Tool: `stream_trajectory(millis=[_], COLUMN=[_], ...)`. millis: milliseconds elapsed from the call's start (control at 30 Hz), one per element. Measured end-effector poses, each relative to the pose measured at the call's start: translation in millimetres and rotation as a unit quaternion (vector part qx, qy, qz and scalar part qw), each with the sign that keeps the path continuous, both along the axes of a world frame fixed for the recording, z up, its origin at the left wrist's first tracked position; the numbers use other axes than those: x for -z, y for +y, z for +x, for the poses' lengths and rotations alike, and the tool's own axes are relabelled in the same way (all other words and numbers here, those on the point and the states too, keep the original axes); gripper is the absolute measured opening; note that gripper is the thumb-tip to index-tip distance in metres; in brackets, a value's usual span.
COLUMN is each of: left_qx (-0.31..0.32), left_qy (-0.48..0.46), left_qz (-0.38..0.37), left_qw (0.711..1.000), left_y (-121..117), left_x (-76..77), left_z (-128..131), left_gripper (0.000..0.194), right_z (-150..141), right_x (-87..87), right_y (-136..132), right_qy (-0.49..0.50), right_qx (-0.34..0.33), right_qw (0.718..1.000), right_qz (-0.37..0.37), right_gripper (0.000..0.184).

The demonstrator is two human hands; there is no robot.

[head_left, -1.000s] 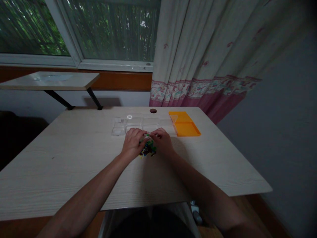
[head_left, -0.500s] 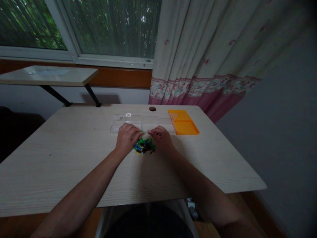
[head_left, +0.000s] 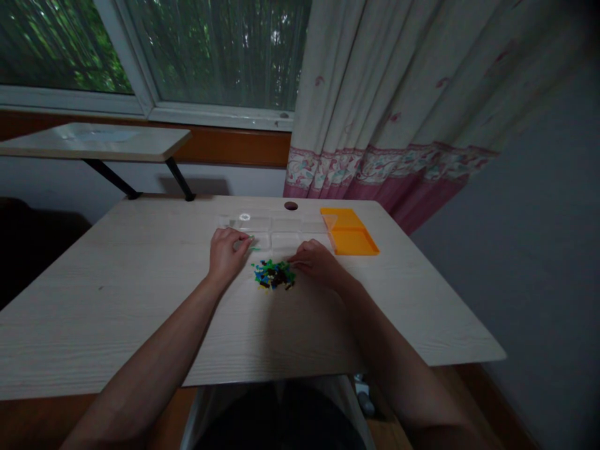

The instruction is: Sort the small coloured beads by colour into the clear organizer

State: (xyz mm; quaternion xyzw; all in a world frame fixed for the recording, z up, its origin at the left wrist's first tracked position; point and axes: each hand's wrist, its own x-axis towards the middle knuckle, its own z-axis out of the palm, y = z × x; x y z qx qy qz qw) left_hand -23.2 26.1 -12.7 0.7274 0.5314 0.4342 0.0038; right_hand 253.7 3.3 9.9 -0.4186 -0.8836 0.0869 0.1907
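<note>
A pile of small building pieces (head_left: 274, 275) in green, blue, black and yellow lies on the table. Behind it stands a clear plastic tray (head_left: 285, 241) divided into compartments. My left hand (head_left: 225, 255) is over the tray's front left compartment, thumb and forefinger pinched on a small green piece (head_left: 252, 237). Just below those fingertips shows another green piece (head_left: 255, 249). At the pile's right rear edge is my right hand (head_left: 321, 262), its fingers closed together; whatever they hold is too small to make out.
An orange tray (head_left: 354, 242) sits against the clear tray's right end. Further back, the pale wooden table (head_left: 140, 300) has a round cable hole (head_left: 291, 205). A raised shelf (head_left: 98, 142) on black legs stands at the back left, below the window. A curtain (head_left: 356, 125) hangs behind.
My left hand has moved left, away from the middle, to the front left compartment. My right hand has shifted slightly down and right towards the pile's edge. The hands are further apart.
</note>
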Motion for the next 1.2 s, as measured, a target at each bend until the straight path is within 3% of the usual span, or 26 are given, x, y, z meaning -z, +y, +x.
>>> stream_trajectory(millis=[200,433,633,800,967,1100,1200], left_qx=[-0.005,-0.019,-0.020,-0.012,0.063,0.164,0.203], left_qy=[0.006,0.016,0.037,0.040,0.040,0.056,0.070], left_qz=[-0.008,-0.020,-0.027,-0.021,0.008,0.010,-0.003], left_qw=[1.000,0.999,0.999,0.999,0.997,0.985,0.977], left_y=[2,2,3,2,-11,-23,-26], left_x=[5.0,7.0,9.6,6.9,-4.1,-8.8,-9.5], left_z=[-1,-1,-3,-2,11,25,30], left_gripper=[0.018,0.018,0.019,0.025,0.026,0.026,0.026], right_z=[-5,-8,-10,-17,-30,-37,-38], right_x=[6.1,9.0,14.0,17.7,16.5,16.1,17.3], right_y=[3,2,5,5,-5,-9,-9], right_qy=[-0.056,-0.042,0.025,0.145,0.254,0.264,0.274], right_qx=[0.001,0.008,0.012,0.034,0.077,0.099,0.106], right_qw=[0.998,0.999,0.999,0.989,0.963,0.954,0.948], right_qz=[0.000,0.013,0.017,0.009,-0.057,-0.102,-0.120], right_gripper=[0.017,0.011,0.008,0.006,0.009,0.013,0.016])
